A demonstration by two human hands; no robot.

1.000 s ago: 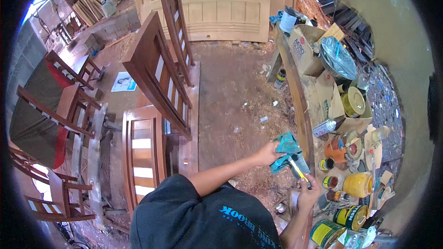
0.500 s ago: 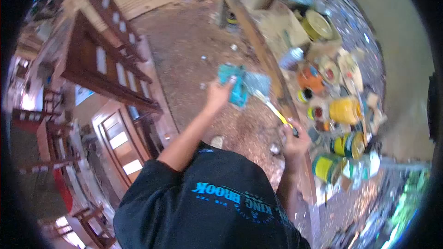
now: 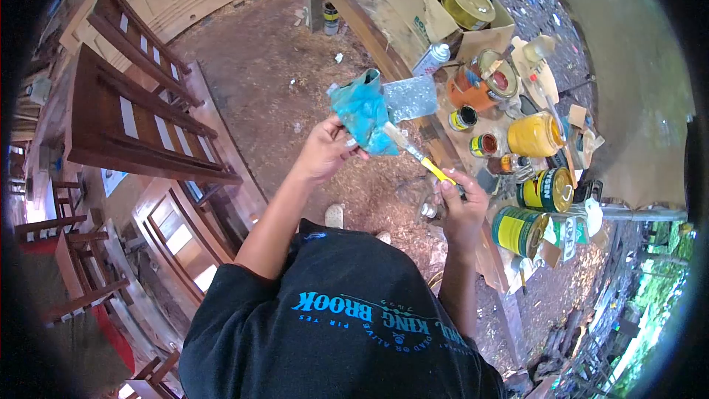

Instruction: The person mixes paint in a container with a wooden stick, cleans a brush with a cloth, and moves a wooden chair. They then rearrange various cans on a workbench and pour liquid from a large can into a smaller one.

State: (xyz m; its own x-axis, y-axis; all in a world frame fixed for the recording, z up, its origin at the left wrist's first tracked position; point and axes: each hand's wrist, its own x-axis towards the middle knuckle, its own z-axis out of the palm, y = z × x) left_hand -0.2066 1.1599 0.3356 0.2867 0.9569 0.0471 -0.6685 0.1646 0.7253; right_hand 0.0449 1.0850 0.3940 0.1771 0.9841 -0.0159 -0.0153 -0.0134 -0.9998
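Note:
My left hand (image 3: 329, 150) is closed on a crumpled teal cloth (image 3: 360, 107), its folds bunched above the fingers and a dark gap at its top. My right hand (image 3: 464, 203) grips the yellow handle of a paintbrush (image 3: 436, 168). The brush points up and left, its pale bristles against or just in front of the cloth's lower right edge; actual contact is hard to tell. Just right of the cloth is a greyish, see-through flat piece (image 3: 410, 98) near the bench edge.
On the wooden bench (image 3: 369, 26) at right stand an orange paint can (image 3: 484, 81), a yellow jar (image 3: 535, 135), small open tins (image 3: 463, 117), large green cans (image 3: 518, 230), a spray can (image 3: 432, 59) and a cardboard box (image 3: 487, 43). Dark brown wooden chairs (image 3: 125, 122) stand left.
The view has shifted, so the bench and chairs sit further left. The cloth has turned and bunched upward in my left hand. The brush's bristles are now nearer to it.

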